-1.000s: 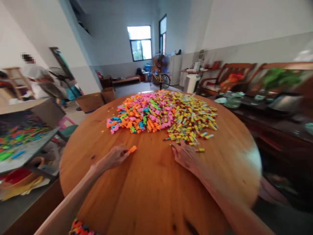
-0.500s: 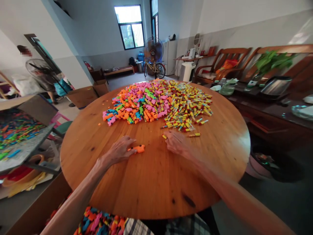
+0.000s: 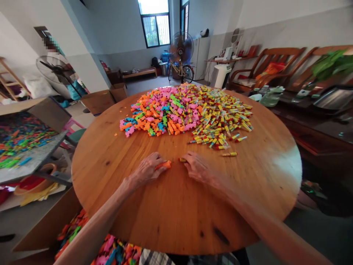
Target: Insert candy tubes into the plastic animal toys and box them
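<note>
My left hand (image 3: 150, 166) is closed around an orange plastic piece (image 3: 166, 164), whose end sticks out to the right between the fingers and thumb. Across a small gap, my right hand (image 3: 198, 167) pinches a small yellow tube (image 3: 182, 159) pointing left at the orange piece. Both hands are low over the near middle of the round wooden table (image 3: 171, 213). Beyond them lies a heap of pink, orange, green and blue plastic pieces (image 3: 157, 114). It merges on the right with a pile of yellow tubes (image 3: 226, 114) with red ends and clear parts.
One loose yellow tube (image 3: 229, 154) lies right of my right hand. Below the table's near left edge, a cardboard box (image 3: 46, 224) holds more coloured pieces. Another table (image 3: 41, 162) with coloured pieces stands at left. A person stands behind a fan (image 3: 55, 70) there.
My hands have come closer together. The left fingers have closed round the orange piece, and the yellow tube now points toward it. The view has turned slightly left.
</note>
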Demonstrator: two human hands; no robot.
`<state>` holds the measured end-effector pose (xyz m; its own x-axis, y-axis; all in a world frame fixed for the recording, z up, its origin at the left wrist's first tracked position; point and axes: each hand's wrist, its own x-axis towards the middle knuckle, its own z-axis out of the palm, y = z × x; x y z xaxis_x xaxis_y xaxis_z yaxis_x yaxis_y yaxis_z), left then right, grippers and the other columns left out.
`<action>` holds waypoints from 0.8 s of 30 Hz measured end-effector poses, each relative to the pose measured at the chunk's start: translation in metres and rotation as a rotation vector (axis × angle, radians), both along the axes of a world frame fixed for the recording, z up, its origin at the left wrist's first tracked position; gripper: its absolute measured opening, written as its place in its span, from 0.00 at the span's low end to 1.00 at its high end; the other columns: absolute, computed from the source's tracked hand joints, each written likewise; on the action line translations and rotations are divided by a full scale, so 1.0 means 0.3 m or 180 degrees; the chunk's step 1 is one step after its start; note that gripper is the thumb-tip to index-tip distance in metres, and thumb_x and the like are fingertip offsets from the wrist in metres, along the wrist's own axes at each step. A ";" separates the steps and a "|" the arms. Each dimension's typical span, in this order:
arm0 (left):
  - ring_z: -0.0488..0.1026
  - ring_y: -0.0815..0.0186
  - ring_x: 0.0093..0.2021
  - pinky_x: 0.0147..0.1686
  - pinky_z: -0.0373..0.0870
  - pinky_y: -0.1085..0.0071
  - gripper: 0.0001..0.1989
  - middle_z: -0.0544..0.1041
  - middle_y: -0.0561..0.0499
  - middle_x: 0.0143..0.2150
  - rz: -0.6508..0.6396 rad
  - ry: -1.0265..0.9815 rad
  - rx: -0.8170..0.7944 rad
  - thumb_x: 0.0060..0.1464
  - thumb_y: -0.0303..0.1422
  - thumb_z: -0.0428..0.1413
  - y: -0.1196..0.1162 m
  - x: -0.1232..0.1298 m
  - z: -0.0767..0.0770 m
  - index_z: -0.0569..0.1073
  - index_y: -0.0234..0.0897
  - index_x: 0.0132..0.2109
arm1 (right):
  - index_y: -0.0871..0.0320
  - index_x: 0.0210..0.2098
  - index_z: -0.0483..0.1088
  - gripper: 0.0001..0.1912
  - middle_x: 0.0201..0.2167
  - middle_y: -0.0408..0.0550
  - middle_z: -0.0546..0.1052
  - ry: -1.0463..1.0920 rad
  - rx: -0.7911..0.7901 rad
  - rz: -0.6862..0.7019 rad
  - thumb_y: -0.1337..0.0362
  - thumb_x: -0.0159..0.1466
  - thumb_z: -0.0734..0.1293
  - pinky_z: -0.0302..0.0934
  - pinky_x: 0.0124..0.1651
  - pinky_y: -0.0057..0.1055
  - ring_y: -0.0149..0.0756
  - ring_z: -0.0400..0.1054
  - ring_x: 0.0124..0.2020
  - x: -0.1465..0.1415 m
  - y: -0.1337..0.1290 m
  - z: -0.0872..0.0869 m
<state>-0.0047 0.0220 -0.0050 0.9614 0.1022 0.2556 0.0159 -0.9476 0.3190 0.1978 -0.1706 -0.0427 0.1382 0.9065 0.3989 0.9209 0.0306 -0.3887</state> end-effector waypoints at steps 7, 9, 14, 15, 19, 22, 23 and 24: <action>0.71 0.60 0.41 0.43 0.67 0.65 0.18 0.75 0.45 0.37 -0.0150 -0.0117 -0.0304 0.72 0.40 0.45 0.011 0.050 0.017 0.76 0.34 0.45 | 0.61 0.49 0.75 0.14 0.45 0.56 0.76 0.0203 -0.0154 -0.0119 0.72 0.66 0.63 0.64 0.50 0.37 0.41 0.70 0.45 -0.034 0.079 0.016; 0.69 0.61 0.40 0.43 0.66 0.64 0.19 0.74 0.46 0.37 -0.0133 -0.0121 -0.0259 0.73 0.39 0.44 0.006 0.054 0.012 0.75 0.34 0.44 | 0.61 0.46 0.75 0.12 0.41 0.54 0.75 0.0148 -0.0353 -0.0103 0.73 0.66 0.63 0.62 0.44 0.33 0.38 0.69 0.39 -0.043 0.092 0.045; 0.68 0.60 0.41 0.44 0.65 0.64 0.17 0.73 0.46 0.38 -0.0062 -0.0140 -0.0121 0.73 0.37 0.43 -0.006 0.052 -0.002 0.74 0.34 0.44 | 0.61 0.42 0.75 0.10 0.38 0.50 0.71 0.0126 -0.0508 -0.0102 0.74 0.65 0.63 0.56 0.37 0.31 0.35 0.64 0.35 -0.058 0.109 0.086; 0.68 0.60 0.41 0.44 0.65 0.64 0.17 0.73 0.45 0.39 -0.0051 -0.0136 -0.0105 0.73 0.36 0.43 -0.008 0.051 -0.003 0.73 0.34 0.44 | 0.61 0.42 0.75 0.10 0.38 0.50 0.71 0.0150 -0.0492 -0.0079 0.74 0.66 0.63 0.56 0.38 0.31 0.35 0.64 0.35 -0.060 0.109 0.089; 0.67 0.59 0.42 0.45 0.66 0.62 0.15 0.73 0.45 0.40 -0.0006 -0.0141 -0.0028 0.73 0.34 0.42 -0.017 0.053 -0.006 0.72 0.34 0.44 | 0.62 0.45 0.76 0.12 0.40 0.52 0.72 0.0189 -0.0523 0.0001 0.73 0.67 0.62 0.58 0.41 0.31 0.36 0.65 0.38 -0.068 0.104 0.100; 0.67 0.59 0.43 0.46 0.66 0.61 0.14 0.74 0.44 0.41 0.0036 -0.0177 0.0088 0.72 0.33 0.42 -0.025 0.054 -0.014 0.71 0.35 0.45 | 0.63 0.46 0.76 0.13 0.41 0.53 0.72 0.0110 -0.0570 -0.0002 0.72 0.67 0.62 0.58 0.41 0.32 0.36 0.66 0.38 -0.072 0.102 0.109; 0.67 0.58 0.44 0.46 0.66 0.61 0.14 0.74 0.44 0.42 0.0043 -0.0184 0.0133 0.72 0.32 0.42 -0.027 0.054 -0.018 0.71 0.35 0.46 | 0.63 0.47 0.76 0.13 0.42 0.54 0.73 0.0069 -0.0578 0.0010 0.72 0.67 0.62 0.58 0.41 0.32 0.37 0.66 0.38 -0.072 0.102 0.110; 0.67 0.58 0.44 0.46 0.66 0.61 0.13 0.74 0.44 0.42 0.0043 -0.0188 0.0182 0.72 0.32 0.42 -0.028 0.054 -0.022 0.71 0.35 0.46 | 0.63 0.47 0.76 0.13 0.42 0.54 0.73 0.0026 -0.0587 0.0039 0.72 0.67 0.61 0.58 0.40 0.32 0.37 0.66 0.38 -0.072 0.102 0.111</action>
